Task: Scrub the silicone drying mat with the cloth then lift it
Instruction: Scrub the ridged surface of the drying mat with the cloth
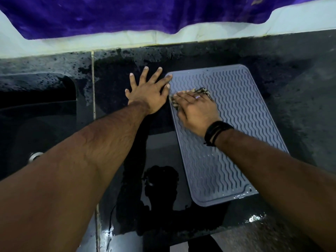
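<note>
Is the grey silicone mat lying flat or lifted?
Flat: the grey wavy-ribbed silicone mat lies wholly on the black counter, no corner raised.

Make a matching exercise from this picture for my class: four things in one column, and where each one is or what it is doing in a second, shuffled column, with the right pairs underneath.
Things
1. left hand
2. right hand
3. cloth
4. purple fabric

Places or states
A. bunched under a hand on the mat
B. hangs along the wall above the counter
C. fingers spread flat on the dark counter, fingertips at the mat's far left corner
D. presses down on the cloth, on the grey silicone drying mat

Pairs: 1-C, 2-D, 3-A, 4-B
</note>
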The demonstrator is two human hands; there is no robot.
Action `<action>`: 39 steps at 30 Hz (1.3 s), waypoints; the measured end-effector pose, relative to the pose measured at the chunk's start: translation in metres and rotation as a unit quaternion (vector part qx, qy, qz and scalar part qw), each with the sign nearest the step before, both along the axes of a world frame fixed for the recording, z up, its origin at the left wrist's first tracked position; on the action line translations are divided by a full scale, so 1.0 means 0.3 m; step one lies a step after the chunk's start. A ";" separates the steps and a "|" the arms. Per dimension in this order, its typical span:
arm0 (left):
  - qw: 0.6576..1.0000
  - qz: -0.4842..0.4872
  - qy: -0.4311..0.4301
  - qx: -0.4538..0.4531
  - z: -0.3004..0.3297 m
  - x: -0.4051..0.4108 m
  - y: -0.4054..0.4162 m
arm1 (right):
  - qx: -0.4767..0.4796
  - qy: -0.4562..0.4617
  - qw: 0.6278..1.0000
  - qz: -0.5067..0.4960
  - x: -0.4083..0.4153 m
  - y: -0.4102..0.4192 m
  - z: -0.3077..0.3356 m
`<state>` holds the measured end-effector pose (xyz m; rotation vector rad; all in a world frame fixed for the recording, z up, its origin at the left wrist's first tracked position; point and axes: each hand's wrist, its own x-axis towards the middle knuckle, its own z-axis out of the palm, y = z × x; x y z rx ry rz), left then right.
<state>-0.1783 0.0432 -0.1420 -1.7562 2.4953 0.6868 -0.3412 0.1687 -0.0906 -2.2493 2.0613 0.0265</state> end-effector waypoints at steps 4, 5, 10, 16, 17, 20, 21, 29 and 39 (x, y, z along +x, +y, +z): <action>1.000 0.006 0.006 -0.002 -0.003 -0.001 0.000 | 0.017 -0.001 0.999 -0.029 0.025 -0.046 -0.012; 1.000 0.006 0.006 0.000 -0.003 -0.001 -0.001 | 0.017 -0.001 0.999 -0.031 0.028 -0.037 -0.015; 1.000 0.003 0.008 -0.001 -0.010 -0.001 -0.007 | -0.002 -0.010 1.000 -0.006 0.003 0.051 -0.015; 1.000 0.005 0.008 -0.002 -0.011 -0.004 -0.009 | -0.016 -0.010 1.000 -0.019 0.019 -0.049 -0.014; 1.000 0.005 0.007 0.001 -0.008 -0.003 -0.008 | -0.014 -0.013 1.000 -0.024 0.024 -0.047 -0.019; 1.000 0.005 0.005 0.004 -0.005 -0.003 -0.005 | -0.021 -0.021 0.999 -0.018 0.018 0.015 -0.024; 1.000 0.005 0.007 0.005 -0.005 -0.003 -0.007 | -0.026 -0.019 0.999 -0.011 0.012 0.043 -0.023; 1.000 0.006 0.009 0.007 -0.005 -0.003 -0.007 | -0.045 -0.027 0.999 -0.005 0.006 -0.035 -0.018; 1.000 -0.007 0.003 -0.003 -0.003 -0.001 -0.010 | -0.060 -0.039 0.997 0.006 0.008 0.107 -0.031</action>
